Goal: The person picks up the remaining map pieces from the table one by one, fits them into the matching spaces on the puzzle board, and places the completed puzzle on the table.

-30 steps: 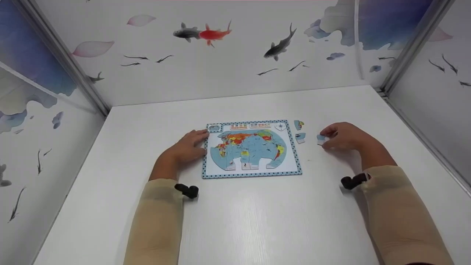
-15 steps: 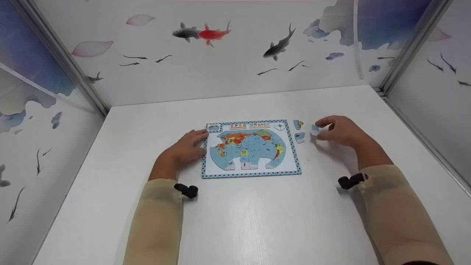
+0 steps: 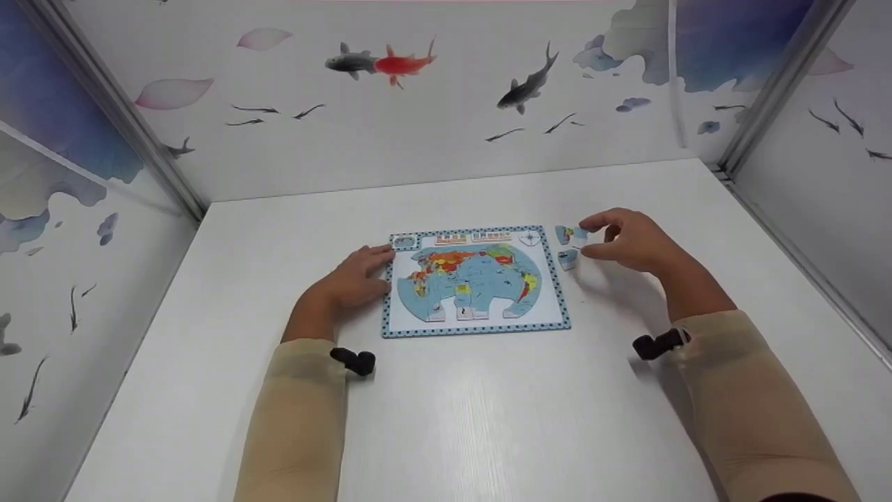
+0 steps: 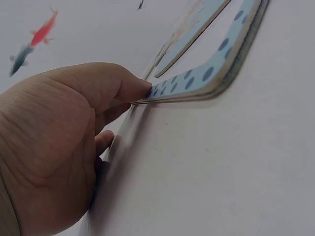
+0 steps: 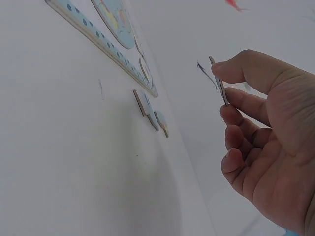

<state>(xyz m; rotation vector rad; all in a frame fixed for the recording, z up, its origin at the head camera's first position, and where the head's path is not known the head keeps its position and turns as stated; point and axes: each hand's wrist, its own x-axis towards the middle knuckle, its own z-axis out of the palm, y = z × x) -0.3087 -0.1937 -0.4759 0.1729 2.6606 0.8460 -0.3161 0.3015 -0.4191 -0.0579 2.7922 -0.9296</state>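
The jigsaw puzzle board (image 3: 481, 331), with a dotted blue border and a world map, lies flat on the table. My left hand (image 3: 354, 275) rests at its left edge, fingers extended toward the upper left corner; in the left wrist view the thumb (image 4: 135, 89) touches the dotted border. Right of the board, my right hand (image 3: 631, 240) pinches a thin puzzle piece (image 5: 219, 83) between thumb and fingers, raised off the table. Just beside the board's upper right edge lie two loose pieces, one multicoloured (image 3: 562, 236) and one blue and white (image 3: 568, 260).
The white table (image 3: 446, 418) spreads around the board. Behind it rises a wall (image 3: 446, 139) printed with fish, with panels and metal posts at both sides. Black wrist devices (image 3: 354, 361) sit at the sleeve cuffs.
My right hand has lifted the puzzle piece and carried it leftward and away from me, toward the two loose pieces. The left hand and the board have stayed in place.
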